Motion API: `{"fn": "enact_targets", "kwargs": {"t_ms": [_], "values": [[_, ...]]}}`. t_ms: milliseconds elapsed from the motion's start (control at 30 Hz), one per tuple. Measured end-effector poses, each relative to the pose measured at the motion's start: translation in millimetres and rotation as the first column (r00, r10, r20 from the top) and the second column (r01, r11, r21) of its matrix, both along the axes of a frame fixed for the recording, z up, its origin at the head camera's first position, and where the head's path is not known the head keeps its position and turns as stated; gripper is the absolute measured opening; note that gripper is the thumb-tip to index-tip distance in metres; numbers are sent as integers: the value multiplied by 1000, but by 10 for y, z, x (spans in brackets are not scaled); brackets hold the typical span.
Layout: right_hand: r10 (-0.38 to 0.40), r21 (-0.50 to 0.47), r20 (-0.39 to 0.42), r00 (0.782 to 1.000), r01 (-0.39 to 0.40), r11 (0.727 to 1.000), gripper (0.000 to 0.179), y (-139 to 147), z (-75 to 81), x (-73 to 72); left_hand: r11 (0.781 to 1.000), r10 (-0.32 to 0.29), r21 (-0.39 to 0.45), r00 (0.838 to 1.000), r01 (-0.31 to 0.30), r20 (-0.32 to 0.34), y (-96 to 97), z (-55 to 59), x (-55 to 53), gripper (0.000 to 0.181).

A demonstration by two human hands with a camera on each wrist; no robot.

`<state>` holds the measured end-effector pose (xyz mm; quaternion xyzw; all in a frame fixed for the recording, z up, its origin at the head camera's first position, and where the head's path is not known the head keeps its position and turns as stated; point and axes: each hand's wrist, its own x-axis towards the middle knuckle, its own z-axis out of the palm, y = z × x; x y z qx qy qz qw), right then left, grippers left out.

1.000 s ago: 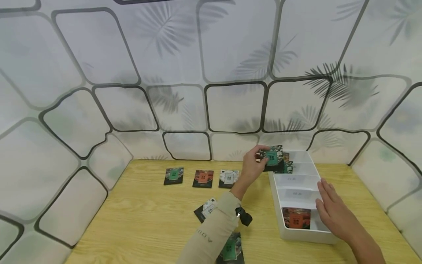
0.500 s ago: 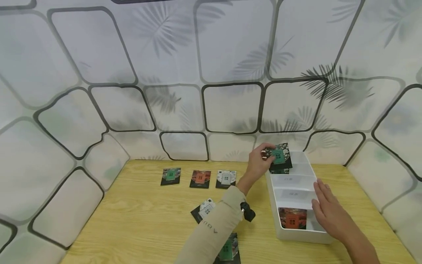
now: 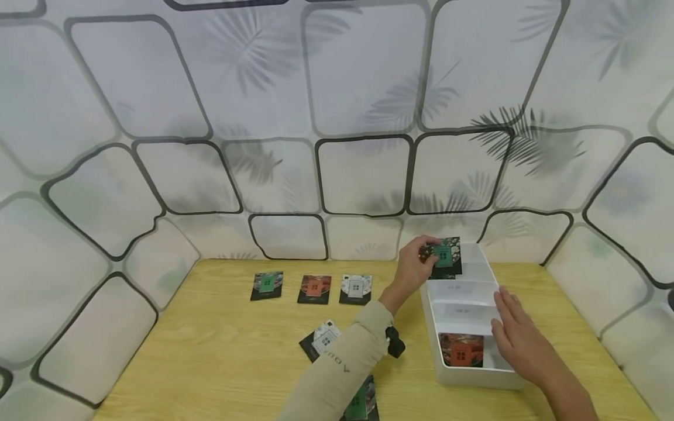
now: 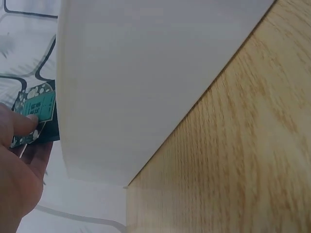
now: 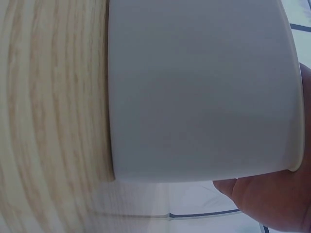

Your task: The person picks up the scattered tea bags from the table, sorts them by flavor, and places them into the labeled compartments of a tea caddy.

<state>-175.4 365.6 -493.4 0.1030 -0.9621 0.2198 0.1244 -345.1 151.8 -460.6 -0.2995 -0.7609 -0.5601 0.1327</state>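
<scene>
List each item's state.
White divided box: open
Left hand: pinching floral green packet
Floral green packet: pinched
Right hand: touching box rim
Boxed red packet: in nearest compartment
Back green packet: flat
Back red packet: flat
Back white packet: flat
Angled white packet: partly hidden
Front green packet: partly hidden

The left hand (image 3: 413,266) pinches while the right hand (image 3: 521,339) lies with straight fingers (image 3: 508,305).
</scene>
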Motion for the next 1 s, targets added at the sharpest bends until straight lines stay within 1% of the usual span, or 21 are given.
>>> {"fn": "enact_targets", "kwargs": {"t_ms": [100, 233, 500, 667, 833, 1000], "values": [[-3, 5, 19, 1000, 3, 1000, 59, -9, 4, -3, 1000, -1, -3, 1000, 1, -9, -13, -27, 6, 30], [-6, 16, 31, 999, 5, 1000, 59, -10, 14, -11, 1000, 3, -17, 1000, -3, -17, -25, -33, 11, 29], [-1, 5, -2, 1000, 1, 1000, 58, -16, 15, 4, 998, 0, -58, 1000, -2, -26, -43, -62, 29, 29], [4, 8, -11, 1000, -4, 1000, 58, -11, 19, -6, 998, -10, -56, 1000, 9, -29, -55, -62, 23, 29], [11, 0, -14, 1000, -11, 1000, 58, -7, 23, -12, 998, -42, -54, 999, 41, -20, -71, -63, 13, 28], [18, -8, -26, 999, -18, 1000, 58, -1, 8, -13, 996, -52, -82, 997, 47, -62, -101, -81, 5, 31]]}}
